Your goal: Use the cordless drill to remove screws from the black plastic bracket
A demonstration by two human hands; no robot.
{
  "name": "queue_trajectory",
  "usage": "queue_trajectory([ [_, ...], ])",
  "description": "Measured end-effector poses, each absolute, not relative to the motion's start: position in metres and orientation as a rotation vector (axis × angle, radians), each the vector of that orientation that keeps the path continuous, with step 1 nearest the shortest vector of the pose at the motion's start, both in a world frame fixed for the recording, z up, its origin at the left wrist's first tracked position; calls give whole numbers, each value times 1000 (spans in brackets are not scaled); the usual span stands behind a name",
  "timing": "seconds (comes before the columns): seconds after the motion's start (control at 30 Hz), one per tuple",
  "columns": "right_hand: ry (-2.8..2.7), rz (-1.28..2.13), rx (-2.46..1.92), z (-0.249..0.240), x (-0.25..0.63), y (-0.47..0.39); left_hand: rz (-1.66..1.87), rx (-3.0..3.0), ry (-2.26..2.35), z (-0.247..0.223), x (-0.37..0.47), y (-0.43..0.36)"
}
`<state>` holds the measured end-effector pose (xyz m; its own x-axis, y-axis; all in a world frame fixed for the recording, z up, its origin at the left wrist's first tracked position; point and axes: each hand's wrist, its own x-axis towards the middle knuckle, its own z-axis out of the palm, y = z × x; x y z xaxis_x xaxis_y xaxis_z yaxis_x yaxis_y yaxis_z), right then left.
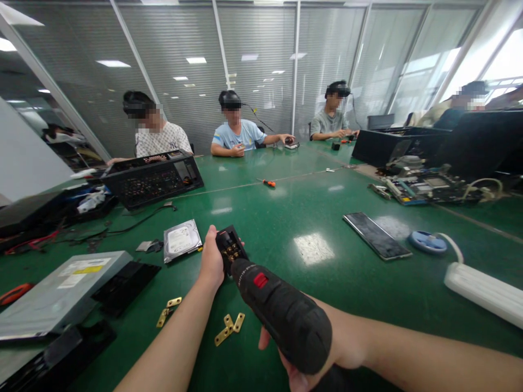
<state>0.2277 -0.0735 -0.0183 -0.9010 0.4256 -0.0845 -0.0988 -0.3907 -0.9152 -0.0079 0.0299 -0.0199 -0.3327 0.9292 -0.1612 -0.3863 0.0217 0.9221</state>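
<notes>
My left hand (212,260) is closed around a small black block (229,245) with brass-coloured contacts inside, held over the green table. In my right hand (292,362) is a black cordless drill (286,313) with a red switch on top; my fingers wrap its handle below the body. The drill's front end meets the near side of the block, and its tip is hidden. Below my left hand lie several small brass plates (229,328), with more brass plates (168,310) left of my forearm. A hard drive (182,239) rests left of the block.
An optical drive (73,288) lies at the left, near an open black case (155,177). A phone (376,235), a blue disc (427,242) and a white power strip (484,291) are at the right. An orange screwdriver (268,183) lies mid-table. Several people sit across the table (261,209).
</notes>
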Motion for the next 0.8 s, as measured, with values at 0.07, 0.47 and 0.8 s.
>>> queue_trajectory([
  [0.07, -1563, 2241, -465, -16, 228, -73, 1545, 669, 1205, -21, -9, 30],
  [0.47, -1753, 2144, -554, -22, 224, -68, 1562, 694, 1184, -21, -9, 28],
  [0.8, -1757, 2116, -544, -20, 228, -68, 1559, 679, 1176, -20, -9, 28],
])
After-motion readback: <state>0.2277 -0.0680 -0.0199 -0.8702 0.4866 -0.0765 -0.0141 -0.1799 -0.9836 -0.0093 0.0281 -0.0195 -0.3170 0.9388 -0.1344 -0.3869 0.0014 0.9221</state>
